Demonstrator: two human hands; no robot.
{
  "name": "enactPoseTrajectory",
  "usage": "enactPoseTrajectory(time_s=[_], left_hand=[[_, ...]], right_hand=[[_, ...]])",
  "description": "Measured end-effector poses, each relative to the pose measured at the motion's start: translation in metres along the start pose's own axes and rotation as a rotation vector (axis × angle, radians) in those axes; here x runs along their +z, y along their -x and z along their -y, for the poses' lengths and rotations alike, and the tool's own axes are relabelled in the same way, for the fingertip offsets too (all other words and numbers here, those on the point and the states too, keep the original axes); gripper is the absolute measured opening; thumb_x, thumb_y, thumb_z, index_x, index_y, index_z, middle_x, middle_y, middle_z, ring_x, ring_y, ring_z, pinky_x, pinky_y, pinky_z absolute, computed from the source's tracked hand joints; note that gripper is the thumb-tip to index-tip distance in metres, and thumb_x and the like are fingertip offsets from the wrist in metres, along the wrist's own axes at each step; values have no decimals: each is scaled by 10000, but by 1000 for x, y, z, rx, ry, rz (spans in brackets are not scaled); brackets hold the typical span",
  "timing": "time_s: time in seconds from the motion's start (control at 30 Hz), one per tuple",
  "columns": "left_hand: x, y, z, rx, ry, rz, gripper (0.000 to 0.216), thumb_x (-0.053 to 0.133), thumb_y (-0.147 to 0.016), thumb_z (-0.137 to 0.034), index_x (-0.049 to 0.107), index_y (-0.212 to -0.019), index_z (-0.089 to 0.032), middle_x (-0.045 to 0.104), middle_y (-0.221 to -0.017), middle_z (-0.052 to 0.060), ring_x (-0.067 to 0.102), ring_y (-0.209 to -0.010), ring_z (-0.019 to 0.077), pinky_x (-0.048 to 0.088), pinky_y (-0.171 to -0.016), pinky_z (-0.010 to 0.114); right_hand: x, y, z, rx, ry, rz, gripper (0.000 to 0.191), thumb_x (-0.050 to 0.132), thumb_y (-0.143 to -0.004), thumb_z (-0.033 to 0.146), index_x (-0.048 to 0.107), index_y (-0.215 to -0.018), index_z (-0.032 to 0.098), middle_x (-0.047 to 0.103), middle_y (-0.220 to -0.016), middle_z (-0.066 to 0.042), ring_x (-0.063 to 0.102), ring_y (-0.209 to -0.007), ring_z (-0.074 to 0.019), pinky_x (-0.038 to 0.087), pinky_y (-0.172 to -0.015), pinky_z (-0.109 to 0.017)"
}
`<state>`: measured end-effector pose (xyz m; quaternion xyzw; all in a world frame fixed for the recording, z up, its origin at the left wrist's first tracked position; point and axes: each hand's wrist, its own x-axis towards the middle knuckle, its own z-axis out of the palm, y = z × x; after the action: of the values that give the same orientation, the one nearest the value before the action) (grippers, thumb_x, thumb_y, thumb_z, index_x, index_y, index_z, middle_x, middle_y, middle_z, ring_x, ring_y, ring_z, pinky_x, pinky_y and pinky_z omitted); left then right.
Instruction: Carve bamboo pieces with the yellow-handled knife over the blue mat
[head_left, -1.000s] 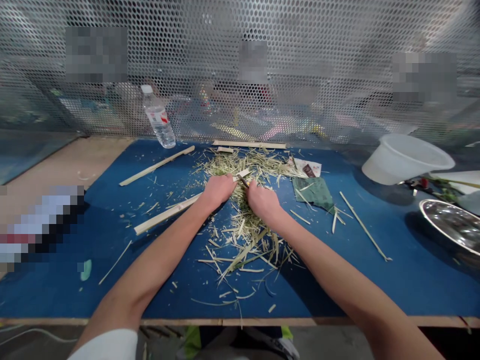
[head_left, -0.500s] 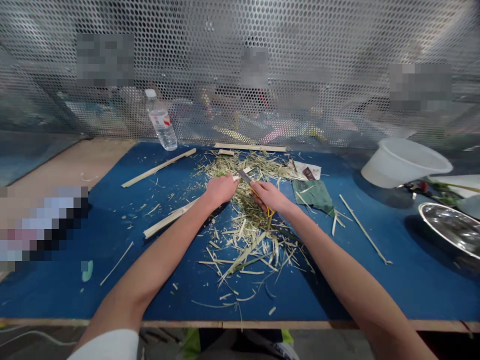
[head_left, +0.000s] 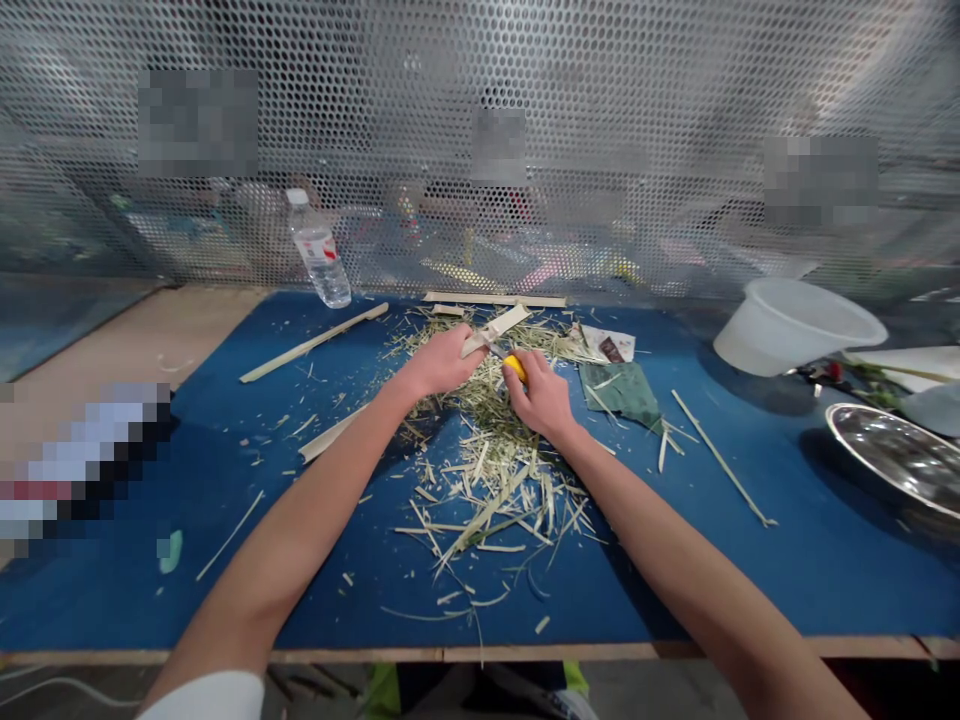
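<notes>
My left hand (head_left: 439,363) is closed round a long pale bamboo strip (head_left: 499,327) whose far end pokes up past my fingers and whose near end (head_left: 330,435) runs down-left under my forearm. My right hand (head_left: 541,398) is wrapped round a yellow-handled knife (head_left: 514,364), its blade against the strip just beyond my left fingers. Both hands hover over a heap of bamboo shavings (head_left: 495,450) on the blue table mat (head_left: 225,520).
A water bottle (head_left: 319,250) stands at the back left by a perforated metal screen (head_left: 480,140). Loose bamboo strips (head_left: 311,343) (head_left: 720,458) lie left and right. A white plastic basin (head_left: 795,325) and a steel bowl (head_left: 896,455) sit at the right. Green cloth (head_left: 622,388) lies beside my right hand.
My left hand has raised the strip's far end and pulled it toward the back. My right hand turned, showing the yellow knife handle, and the blade moved along the strip.
</notes>
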<state>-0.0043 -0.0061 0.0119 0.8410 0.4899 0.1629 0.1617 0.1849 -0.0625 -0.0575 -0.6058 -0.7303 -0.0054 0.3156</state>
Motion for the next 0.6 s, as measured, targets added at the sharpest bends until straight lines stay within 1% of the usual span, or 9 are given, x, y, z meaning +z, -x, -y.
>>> enactPoseTrajectory(time_s=[0.2,0.33,0.43,0.5,0.6], left_hand=[[-2,0,0,-1,81,23,355,410,-921,-495,608,-935,-200,682,-892,93,581,-743,190,389,-640,333],[-3,0,-2,8,108,7,326,417,-918,-471,583,-881,-192,656,-858,84,551,-725,174,379,-642,325],[-5,1,-3,2,135,10,301,428,-910,-452,561,-855,-187,641,-841,76,529,-701,161,365,-624,316],[-6,1,-4,-2,155,22,318,467,-889,-486,557,-843,-184,634,-825,71,524,-682,155,354,-605,312],[-4,2,-5,-7,160,29,416,553,-820,-600,558,-796,-184,622,-783,67,515,-644,149,342,-579,312]], right_hand=[[2,0,-1,26,-9,-51,461,270,-1024,499,556,-1210,189,652,-1125,-99,618,-991,-228,429,-717,-274],[2,-1,-1,21,-18,-33,445,284,-1022,495,560,-1200,194,673,-1126,-96,629,-980,-222,409,-707,-267],[3,-1,-1,48,-16,-11,435,286,-1022,493,555,-1196,198,704,-1069,-85,649,-914,-217,380,-669,-261],[3,-2,-1,63,-8,10,440,282,-1021,503,552,-1191,200,719,-1024,-81,657,-869,-218,352,-640,-259],[3,-2,0,76,3,46,467,251,-1023,526,548,-1178,201,726,-1008,-87,661,-851,-223,317,-616,-258]])
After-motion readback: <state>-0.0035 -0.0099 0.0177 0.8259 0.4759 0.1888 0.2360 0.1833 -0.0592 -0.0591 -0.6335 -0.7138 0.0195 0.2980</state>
